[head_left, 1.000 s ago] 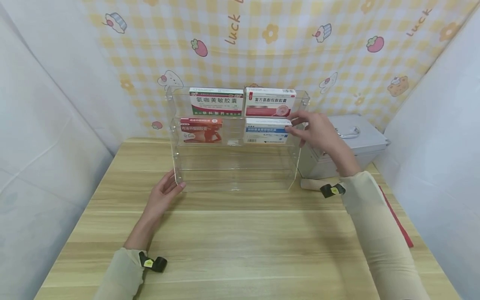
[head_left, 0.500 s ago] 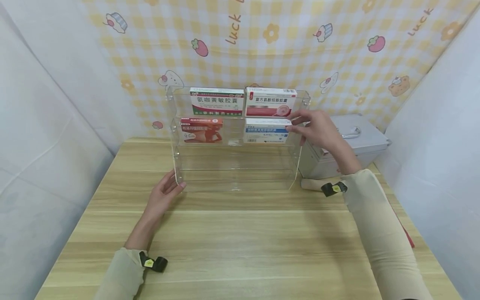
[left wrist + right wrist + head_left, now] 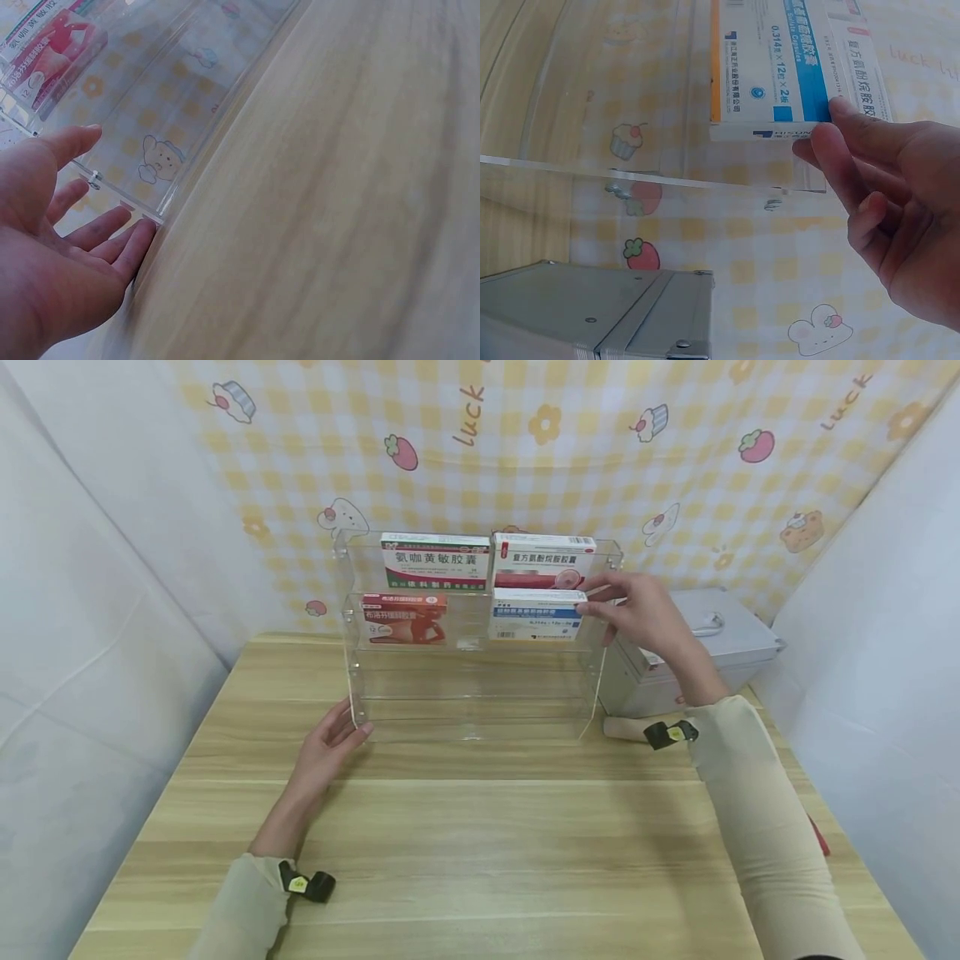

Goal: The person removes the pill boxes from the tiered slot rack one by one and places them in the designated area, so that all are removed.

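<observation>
A clear acrylic tiered rack [image 3: 480, 685] stands on the wooden table and bears several medicine boxes. My right hand [image 3: 637, 614] pinches the right end of a white-and-blue medicine box [image 3: 536, 616] between thumb and fingers, on the second tier. In the right wrist view this medicine box [image 3: 761, 71] shows its printed face and the end held at the fingertips. My left hand [image 3: 330, 747] is at the rack's lower left corner. Its thumb reaches past the side panel's edge while the other fingers, loosely extended, touch the outer side in the left wrist view.
On the top tier sit a green-and-red medicine box [image 3: 435, 562] and a white-and-red medicine box [image 3: 543, 560]. An orange medicine box [image 3: 405, 621] is at the second tier's left. Right of the rack stands a silver case [image 3: 716, 639], with a beige roll [image 3: 624, 728] before it.
The white-and-blue medicine box has risen slightly on its tier with my right hand, now overlapping the tier edge above. My left hand keeps its place at the rack's corner.
</observation>
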